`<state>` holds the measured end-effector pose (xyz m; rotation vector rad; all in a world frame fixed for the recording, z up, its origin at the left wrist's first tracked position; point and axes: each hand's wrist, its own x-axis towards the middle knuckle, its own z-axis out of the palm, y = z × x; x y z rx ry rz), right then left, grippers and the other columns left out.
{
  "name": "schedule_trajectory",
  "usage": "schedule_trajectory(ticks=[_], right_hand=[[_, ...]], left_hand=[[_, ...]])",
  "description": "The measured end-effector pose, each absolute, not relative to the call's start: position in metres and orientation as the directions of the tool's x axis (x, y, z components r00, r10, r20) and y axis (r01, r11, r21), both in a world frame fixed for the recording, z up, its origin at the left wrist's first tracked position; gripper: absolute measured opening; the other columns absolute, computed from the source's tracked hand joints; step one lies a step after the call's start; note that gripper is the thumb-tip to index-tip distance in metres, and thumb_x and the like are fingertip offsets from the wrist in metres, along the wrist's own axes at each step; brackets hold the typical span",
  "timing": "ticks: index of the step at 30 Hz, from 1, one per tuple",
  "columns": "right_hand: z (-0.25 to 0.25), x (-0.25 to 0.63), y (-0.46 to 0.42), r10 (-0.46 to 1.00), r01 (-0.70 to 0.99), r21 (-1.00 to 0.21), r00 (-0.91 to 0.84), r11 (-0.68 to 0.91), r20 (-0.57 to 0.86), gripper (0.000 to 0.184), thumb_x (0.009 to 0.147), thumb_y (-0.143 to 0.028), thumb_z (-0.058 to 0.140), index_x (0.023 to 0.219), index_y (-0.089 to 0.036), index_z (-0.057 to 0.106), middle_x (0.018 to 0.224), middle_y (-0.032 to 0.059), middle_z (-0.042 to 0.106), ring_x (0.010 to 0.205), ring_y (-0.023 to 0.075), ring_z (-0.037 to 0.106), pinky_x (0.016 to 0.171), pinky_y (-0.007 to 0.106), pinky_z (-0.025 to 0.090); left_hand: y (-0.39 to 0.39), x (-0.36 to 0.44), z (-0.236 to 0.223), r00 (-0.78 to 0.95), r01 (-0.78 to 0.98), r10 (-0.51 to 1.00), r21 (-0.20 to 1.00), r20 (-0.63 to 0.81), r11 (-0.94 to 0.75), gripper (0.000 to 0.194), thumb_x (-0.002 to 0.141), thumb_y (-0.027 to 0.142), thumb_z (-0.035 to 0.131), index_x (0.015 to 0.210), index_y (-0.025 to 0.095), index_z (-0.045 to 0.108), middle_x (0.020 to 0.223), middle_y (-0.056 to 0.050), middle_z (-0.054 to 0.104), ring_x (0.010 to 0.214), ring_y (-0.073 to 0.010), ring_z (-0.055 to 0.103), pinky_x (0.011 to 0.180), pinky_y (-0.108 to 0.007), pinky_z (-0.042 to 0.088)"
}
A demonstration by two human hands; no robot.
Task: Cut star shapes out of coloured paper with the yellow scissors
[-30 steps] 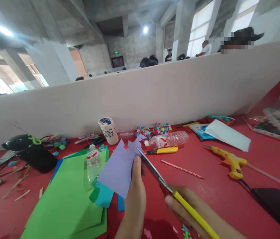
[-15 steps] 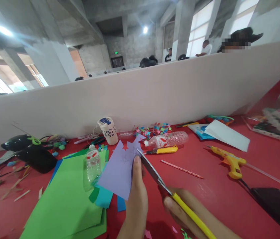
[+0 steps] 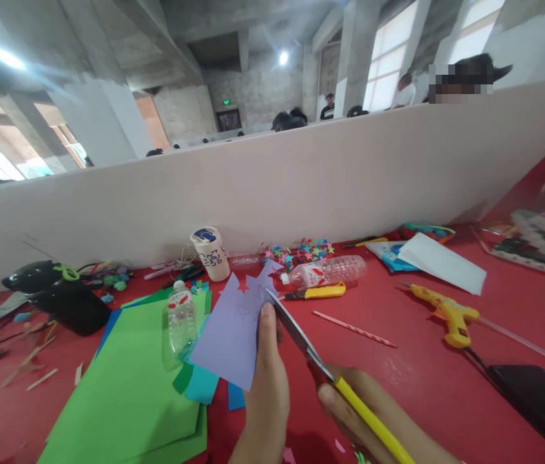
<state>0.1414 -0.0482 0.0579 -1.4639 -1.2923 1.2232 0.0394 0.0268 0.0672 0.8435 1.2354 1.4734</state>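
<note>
A sheet of purple paper (image 3: pixel 226 338) is pinched by its right edge in my left hand (image 3: pixel 269 374), thumb on top. Faint drawn lines show on the sheet, and its upper edge is cut into notches and points. My right hand (image 3: pixel 349 406) is closed round yellow-handled scissors (image 3: pixel 301 335). Their blades point up and left, with the tip at the paper just above my left thumb. Whether the blades are fully closed on the paper is hard to see.
Green paper sheets (image 3: pixel 127 386) and a clear plastic bottle (image 3: pixel 182 319) lie left. Behind are a white cup (image 3: pixel 210 254), another bottle (image 3: pixel 330 270) and a yellow utility knife (image 3: pixel 320 292). A striped pencil (image 3: pixel 354 328) and yellow glue gun (image 3: pixel 446 312) lie right, before a white partition (image 3: pixel 262 193).
Both hands, the purple paper and the scissors stay in nearly the same place. The scissor handle has shifted very slightly. A person in white beyond the partition has moved a little.
</note>
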Motion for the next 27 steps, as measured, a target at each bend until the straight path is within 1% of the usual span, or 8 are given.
schedule_trajectory(ticks=[4,6,10,15,20,27], right_hand=[[0.0611,0.1418,-0.0469,0.994,0.279,-0.954,0.04,-0.109,-0.102,0.06,0.07,-0.082,0.036,0.059,-0.023,0.033,0.056,-0.0064,0.028,0.049,0.0107,0.026,0.043,0.024,0.021],[0.0609,0.1437,-0.0454,0.996,0.315,-0.944,0.014,-0.093,-0.093,0.062,0.069,-0.084,0.033,0.059,-0.023,0.032,0.057,-0.0068,0.026,0.05,0.0107,0.025,0.045,0.025,0.02],[0.0584,0.1477,-0.0424,0.995,0.356,-0.931,-0.026,-0.083,-0.099,0.061,0.071,-0.083,0.032,0.06,-0.023,0.034,0.056,-0.0075,0.025,0.051,0.0107,0.024,0.046,0.025,0.019],[0.0581,0.1487,-0.0413,0.992,0.378,-0.922,-0.055,-0.082,-0.11,0.063,0.071,-0.084,0.028,0.06,-0.022,0.034,0.057,-0.0074,0.026,0.052,0.0106,0.024,0.047,0.025,0.019],[0.0579,0.1488,-0.041,0.992,0.382,-0.92,-0.055,-0.087,-0.117,0.064,0.069,-0.086,0.028,0.059,-0.023,0.033,0.056,-0.0075,0.026,0.051,0.0104,0.023,0.047,0.025,0.019],[0.0559,0.149,-0.0401,0.992,0.38,-0.921,-0.054,-0.088,-0.117,0.065,0.067,-0.087,0.028,0.059,-0.023,0.032,0.055,-0.0082,0.025,0.051,0.0099,0.023,0.046,0.025,0.019]], left_hand=[[0.0269,0.0388,0.0669,-0.272,-0.247,0.959,0.969,-0.087,0.018,0.037,0.072,0.046,0.065,0.1,0.022,0.065,0.097,-0.005,0.069,0.106,-0.0242,0.058,0.085,-0.032,0.046],[0.0269,0.0384,0.0684,-0.28,-0.236,0.956,0.971,-0.094,0.026,0.035,0.072,0.045,0.066,0.097,0.022,0.065,0.095,-0.005,0.069,0.105,-0.024,0.059,0.086,-0.033,0.045],[0.0266,0.0379,0.072,-0.284,-0.223,0.954,0.974,-0.097,0.032,0.032,0.071,0.044,0.066,0.093,0.021,0.067,0.09,-0.005,0.069,0.1,-0.0239,0.06,0.086,-0.033,0.045],[0.0265,0.0392,0.072,-0.306,-0.246,0.949,0.969,-0.081,0.004,0.036,0.07,0.046,0.067,0.092,0.017,0.067,0.088,-0.006,0.069,0.097,-0.0238,0.061,0.086,-0.033,0.044],[0.0272,0.0401,0.0695,-0.307,-0.263,0.948,0.965,-0.083,0.0,0.038,0.07,0.045,0.067,0.097,0.019,0.066,0.094,-0.006,0.069,0.097,-0.0227,0.061,0.083,-0.031,0.045],[0.0263,0.0379,0.0735,-0.297,-0.221,0.952,0.975,-0.072,0.005,0.032,0.072,0.043,0.066,0.093,0.019,0.067,0.085,-0.005,0.068,0.093,-0.0223,0.062,0.079,-0.03,0.046]])
